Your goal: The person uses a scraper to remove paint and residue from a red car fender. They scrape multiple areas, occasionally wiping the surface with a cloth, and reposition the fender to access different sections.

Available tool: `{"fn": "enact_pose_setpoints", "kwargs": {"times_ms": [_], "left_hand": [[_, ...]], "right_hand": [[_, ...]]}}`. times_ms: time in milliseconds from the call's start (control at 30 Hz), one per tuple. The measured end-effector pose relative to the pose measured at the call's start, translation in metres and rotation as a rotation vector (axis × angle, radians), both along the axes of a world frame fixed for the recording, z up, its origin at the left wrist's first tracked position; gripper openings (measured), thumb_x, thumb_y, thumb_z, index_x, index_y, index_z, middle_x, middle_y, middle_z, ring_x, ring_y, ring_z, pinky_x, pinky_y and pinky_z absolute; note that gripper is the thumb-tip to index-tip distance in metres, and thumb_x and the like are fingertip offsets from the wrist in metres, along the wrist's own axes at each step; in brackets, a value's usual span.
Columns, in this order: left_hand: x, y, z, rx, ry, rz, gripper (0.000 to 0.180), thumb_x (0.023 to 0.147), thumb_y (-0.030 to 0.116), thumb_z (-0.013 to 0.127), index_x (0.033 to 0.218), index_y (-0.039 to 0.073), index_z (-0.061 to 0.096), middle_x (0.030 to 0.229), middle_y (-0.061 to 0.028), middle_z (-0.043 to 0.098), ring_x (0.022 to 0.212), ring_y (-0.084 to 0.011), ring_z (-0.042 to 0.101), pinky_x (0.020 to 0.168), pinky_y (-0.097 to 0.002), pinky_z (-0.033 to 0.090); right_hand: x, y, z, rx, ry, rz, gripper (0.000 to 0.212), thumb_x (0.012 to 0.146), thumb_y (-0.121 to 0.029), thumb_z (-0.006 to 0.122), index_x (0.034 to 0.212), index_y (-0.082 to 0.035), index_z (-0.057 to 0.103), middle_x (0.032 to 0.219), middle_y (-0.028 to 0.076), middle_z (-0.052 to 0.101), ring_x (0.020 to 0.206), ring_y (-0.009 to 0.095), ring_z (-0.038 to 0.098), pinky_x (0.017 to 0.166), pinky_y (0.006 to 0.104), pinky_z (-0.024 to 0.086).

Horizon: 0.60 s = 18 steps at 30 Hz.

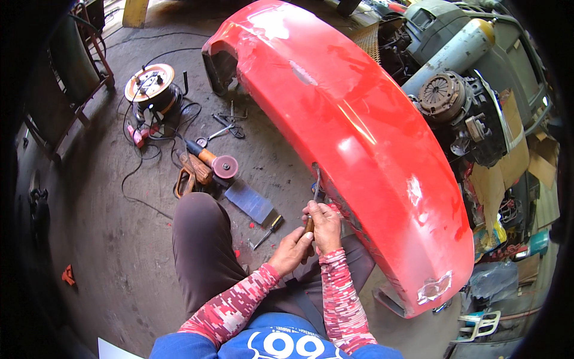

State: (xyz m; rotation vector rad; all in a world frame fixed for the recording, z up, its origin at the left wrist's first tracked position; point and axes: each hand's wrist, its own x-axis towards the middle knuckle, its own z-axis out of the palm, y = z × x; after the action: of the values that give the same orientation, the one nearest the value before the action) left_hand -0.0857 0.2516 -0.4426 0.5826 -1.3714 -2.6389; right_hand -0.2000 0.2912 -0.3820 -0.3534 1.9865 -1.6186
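Note:
A large red car bumper [371,155] lies in front of me, slanting from the far middle to the near right, with scuffed and pale patches on its paint. My right hand [324,227] grips a hand tool with a brown handle and a thin metal shaft [317,184]. The shaft's bent tip meets the bumper's left edge. Close below, my left hand [291,248] is closed around the handle's lower end. Its exact kind I cannot make out. On the floor left of my hands lie a screwdriver [275,224] and a bluish flat sheet [250,202].
An angle grinder [212,160] lies beside an orange-brown tool [194,170]. Behind them are wrenches [227,125] and a cable reel [149,84] with loose black cord. Right of the bumper stand a gas cylinder [451,57], a clutch plate [442,96] and cardboard [505,161].

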Motion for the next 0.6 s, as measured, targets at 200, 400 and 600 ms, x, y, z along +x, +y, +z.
{"fn": "enact_pose_setpoints", "kwargs": {"times_ms": [200,400,600], "left_hand": [[-0.001,-0.007,0.007,-0.016,0.172,0.134,0.039,0.111,0.047,0.045,0.109,0.009,0.055,0.077,-0.0001,0.058,0.056,-0.0085,0.047,0.051,-0.0248,0.036],[0.017,-0.020,0.020,0.718,0.323,-0.087,0.050,0.109,0.058,0.037,0.109,0.013,0.058,0.068,-0.0010,0.056,0.049,-0.0100,0.039,0.044,-0.0259,0.031],[-0.005,-0.002,-0.016,0.226,-0.113,0.254,0.049,0.111,0.054,0.039,0.112,0.010,0.061,0.082,0.0000,0.065,0.061,-0.0092,0.056,0.050,-0.0246,0.042]], "right_hand": [[-0.009,-0.017,0.011,0.051,0.068,0.159,0.040,0.104,-0.039,0.064,0.087,-0.003,0.069,0.077,0.003,0.067,0.069,0.010,0.063,0.063,0.0256,0.050],[-0.008,-0.025,0.021,0.137,0.259,0.237,0.042,0.103,-0.038,0.067,0.081,-0.003,0.067,0.070,0.001,0.062,0.064,0.007,0.055,0.058,0.0248,0.044],[-0.008,-0.036,-0.021,0.416,0.401,0.368,0.037,0.099,-0.036,0.064,0.099,-0.001,0.075,0.085,0.017,0.073,0.078,0.026,0.071,0.073,0.0380,0.053]]}}
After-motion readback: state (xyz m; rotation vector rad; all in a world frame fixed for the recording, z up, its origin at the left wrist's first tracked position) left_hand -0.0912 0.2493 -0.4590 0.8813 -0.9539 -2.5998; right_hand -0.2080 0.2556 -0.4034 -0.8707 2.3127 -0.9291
